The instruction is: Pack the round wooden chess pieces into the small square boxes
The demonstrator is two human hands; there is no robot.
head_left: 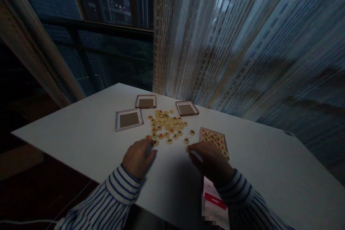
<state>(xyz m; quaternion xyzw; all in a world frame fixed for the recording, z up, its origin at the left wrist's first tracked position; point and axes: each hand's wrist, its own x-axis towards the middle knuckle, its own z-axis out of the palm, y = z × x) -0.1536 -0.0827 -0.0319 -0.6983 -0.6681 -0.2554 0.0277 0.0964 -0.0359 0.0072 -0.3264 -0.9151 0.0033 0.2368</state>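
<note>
A loose heap of round, cream xiangqi pieces (167,127) with red or black characters lies in the middle of the white table. At its near left edge rests my left hand (138,158). The fingers are stretched out with the thumb apart, and the fingertips meet a black-marked piece (155,143). My right hand (211,161) has its thumb and index fingertip close together at a single piece (187,148) on the tabletop. Partly behind that hand, a shallow box (226,147) holds rows of red-marked pieces; its near left part is hidden.
Three shallow trays with brown bottoms stand around the heap: one left (116,122), one at the back (146,107) and one back right (188,114). A pink and red item (215,201) lies under my right forearm. Curtains (183,43) hang behind the white table (88,125).
</note>
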